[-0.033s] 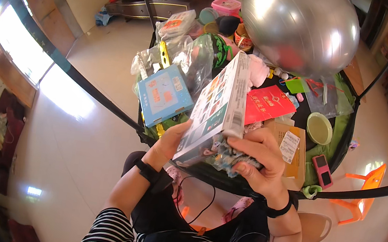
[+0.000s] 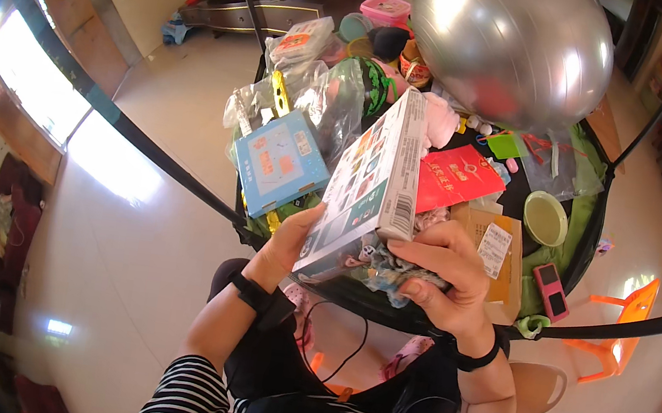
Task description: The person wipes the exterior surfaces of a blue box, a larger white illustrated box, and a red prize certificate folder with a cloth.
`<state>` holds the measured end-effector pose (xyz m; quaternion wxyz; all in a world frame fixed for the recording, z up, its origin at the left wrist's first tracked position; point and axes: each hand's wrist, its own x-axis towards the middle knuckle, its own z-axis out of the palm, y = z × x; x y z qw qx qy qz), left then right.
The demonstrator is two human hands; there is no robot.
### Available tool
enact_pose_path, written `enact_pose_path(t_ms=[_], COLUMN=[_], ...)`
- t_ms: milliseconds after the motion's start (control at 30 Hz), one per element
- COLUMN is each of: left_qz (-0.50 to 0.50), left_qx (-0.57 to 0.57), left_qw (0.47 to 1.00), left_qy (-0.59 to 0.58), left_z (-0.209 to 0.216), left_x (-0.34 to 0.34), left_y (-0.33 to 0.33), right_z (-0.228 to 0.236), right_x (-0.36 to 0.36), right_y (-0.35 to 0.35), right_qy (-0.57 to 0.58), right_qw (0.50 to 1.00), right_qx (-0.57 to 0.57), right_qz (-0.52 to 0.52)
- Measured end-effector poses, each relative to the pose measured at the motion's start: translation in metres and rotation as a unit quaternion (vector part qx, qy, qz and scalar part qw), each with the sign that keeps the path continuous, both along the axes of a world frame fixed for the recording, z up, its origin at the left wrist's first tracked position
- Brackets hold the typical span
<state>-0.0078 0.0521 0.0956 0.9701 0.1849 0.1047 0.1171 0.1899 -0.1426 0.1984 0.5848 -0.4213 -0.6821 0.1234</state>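
Observation:
A white cardboard box point(image 2: 369, 180) with small pictures on its side is held up at a slant in front of me. My left hand point(image 2: 293, 239) grips its lower left edge. At the box's near right end my right hand point(image 2: 449, 274) is closed on a crumpled grey-blue patterned bundle point(image 2: 401, 276), fabric or thin plastic, I cannot tell which. The bundle touches the box's lower end; whether part of it sits inside is hidden. Behind the box lie a light blue box point(image 2: 282, 162) at the left and a red folder point(image 2: 460, 178) at the right.
A big silver ball point(image 2: 510, 50) rests at the back of the round, black-rimmed surface. Clear plastic bags point(image 2: 337, 94), a pale green bowl point(image 2: 545, 219), a brown carton point(image 2: 504, 292) and a pink device point(image 2: 550, 292) lie around. An orange stool point(image 2: 619, 336) stands at right.
The box's lower end has tilted slightly, and the crumpled bundle has shifted a little under my right fingers. Both hands keep their hold.

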Motion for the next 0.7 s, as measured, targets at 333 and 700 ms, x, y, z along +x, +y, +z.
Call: enact_pose_path(t_ms=[333,700], left_qz=[0.029,-0.093], left_qx=[0.089,-0.065], left_qw=[0.986,0.982], left_qy=[0.136,0.15], left_z=[-0.012,0.001], left_x=[0.0,-0.007], left_y=[-0.003,-0.021], right_z=[0.014,-0.02], right_x=[-0.009,0.069], right_y=[0.003,0.027], right_qy=[-0.125,0.061], right_qw=[0.985,0.914], right_qx=[0.005,0.011], right_qz=[-0.119,-0.401])
